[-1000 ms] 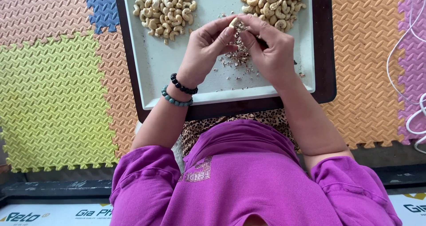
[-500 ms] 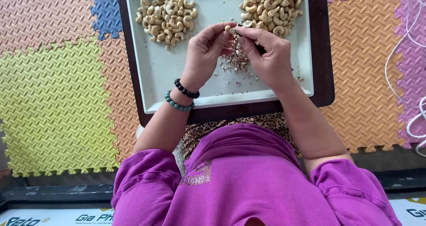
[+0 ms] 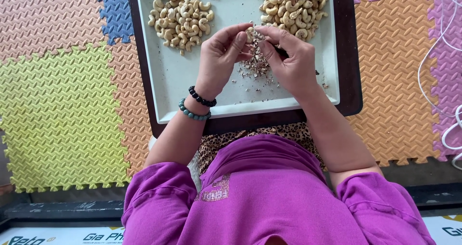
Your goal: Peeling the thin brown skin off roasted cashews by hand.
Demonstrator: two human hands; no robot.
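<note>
Your left hand (image 3: 219, 60) and right hand (image 3: 288, 62) meet over the middle of the pale tray (image 3: 173, 81); the fingertips of both pinch a single cashew nut (image 3: 250, 32) between them, held just above the tray's surface, with the left thumb and forefinger closed on it and the right fingers curled in against it from the other side. Directly under your hands lies a scatter of brownish skin flakes (image 3: 255, 67), which I judge to be the peelings shed so far; to your left on the tray sits one heap of pale, clean-looking cashews (image 3: 180, 19), and to your right a second heap (image 3: 291, 7) that looks a little more mottled. Judging by the two heaps, a fair share seems done and a fair share left, though I cannot say firmly which heap is the finished one.

The right heap is cut off by the top edge of the view, so its full size is unknown; the nut in your fingers is mostly covered, so you cannot tell how much skin remains on it; whether your right hand also holds a small tool is hidden. The tray rests on a dark board (image 3: 349, 57) above the coloured foam mats (image 3: 62, 110); white cables (image 3: 442, 57) trail at the far right.
</note>
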